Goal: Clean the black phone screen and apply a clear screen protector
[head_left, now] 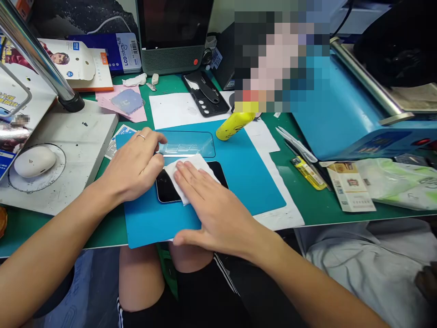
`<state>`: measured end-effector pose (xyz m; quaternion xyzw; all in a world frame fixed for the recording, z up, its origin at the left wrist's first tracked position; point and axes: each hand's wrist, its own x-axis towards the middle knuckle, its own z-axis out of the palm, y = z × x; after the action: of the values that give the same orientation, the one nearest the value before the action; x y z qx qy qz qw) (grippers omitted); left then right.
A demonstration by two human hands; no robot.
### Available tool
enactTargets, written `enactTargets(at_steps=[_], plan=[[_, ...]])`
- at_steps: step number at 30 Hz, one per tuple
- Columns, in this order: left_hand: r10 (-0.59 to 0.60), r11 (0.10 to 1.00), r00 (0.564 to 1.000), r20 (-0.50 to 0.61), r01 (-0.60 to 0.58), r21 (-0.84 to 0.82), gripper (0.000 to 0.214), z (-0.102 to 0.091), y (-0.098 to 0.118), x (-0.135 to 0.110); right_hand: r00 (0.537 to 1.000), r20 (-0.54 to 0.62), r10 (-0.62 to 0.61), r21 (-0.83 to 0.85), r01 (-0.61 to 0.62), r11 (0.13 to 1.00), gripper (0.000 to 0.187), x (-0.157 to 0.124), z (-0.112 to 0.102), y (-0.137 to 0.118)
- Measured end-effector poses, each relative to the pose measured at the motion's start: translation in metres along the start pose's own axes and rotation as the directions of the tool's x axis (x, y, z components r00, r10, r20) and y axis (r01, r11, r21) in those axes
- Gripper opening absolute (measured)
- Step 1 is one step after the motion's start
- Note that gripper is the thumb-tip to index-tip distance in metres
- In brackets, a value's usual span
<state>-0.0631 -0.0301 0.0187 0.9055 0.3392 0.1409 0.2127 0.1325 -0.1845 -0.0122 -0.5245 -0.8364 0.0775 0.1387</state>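
Observation:
A black phone (pixel 164 187) lies face up on a blue mat (pixel 239 177). My right hand (pixel 208 205) lies flat on a white wipe (pixel 189 166), fingers stretched out and pressing it onto the phone's screen. My left hand (pixel 136 166), a ring on one finger, rests on the phone's left end with its fingers curled; what they grip is hidden. Just beyond the phone lies a clear screen protector sheet (pixel 187 145).
A yellow bottle (pixel 234 126) lies at the mat's far edge. White paper (pixel 174 109), a black tray (pixel 205 95), pink sheets (pixel 126 102), a yellow lighter (pixel 309 172), a small carton (pixel 348 187) and plastic bags (pixel 399 182) surround it. A blue machine (pixel 341 118) stands right, a white base (pixel 61 150) left.

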Motion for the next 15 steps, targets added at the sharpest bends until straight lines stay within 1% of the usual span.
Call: enactTargets(at_steps=[3, 6, 9, 11, 13, 15], plan=[[-0.044, 0.999, 0.995, -0.088, 0.042, -0.017, 0.043, 0.000, 0.001, -0.001, 0.999, 0.011, -0.040, 0.012, 0.040, 0.999, 0.121, -0.009, 0.000, -0.008], [-0.060, 0.998, 0.991, -0.124, 0.057, -0.020, 0.044, 0.000, 0.003, -0.001, 0.999, 0.024, -0.026, -0.010, 0.026, 1.000, 0.118, -0.011, -0.001, -0.006], [-0.083, 0.997, 0.986, -0.142, 0.082, -0.017, 0.044, 0.000, 0.004, -0.001, 1.000, -0.010, 0.000, -0.021, 0.000, 1.000, 0.121, 0.002, 0.001, -0.006], [-0.098, 0.995, 0.984, -0.149, 0.097, -0.013, 0.044, 0.000, 0.004, 0.000, 0.999, -0.032, -0.026, -0.014, 0.025, 1.000, 0.123, 0.009, 0.002, -0.010], [-0.105, 0.995, 0.983, -0.149, 0.104, -0.012, 0.044, 0.000, 0.003, 0.000, 0.998, -0.026, -0.065, -0.006, 0.065, 0.998, 0.124, 0.006, 0.002, -0.014], [-0.102, 0.995, 0.984, -0.148, 0.100, -0.017, 0.042, 0.000, 0.003, 0.000, 0.997, 0.005, -0.075, -0.004, 0.075, 0.997, 0.120, 0.000, 0.001, -0.015]])
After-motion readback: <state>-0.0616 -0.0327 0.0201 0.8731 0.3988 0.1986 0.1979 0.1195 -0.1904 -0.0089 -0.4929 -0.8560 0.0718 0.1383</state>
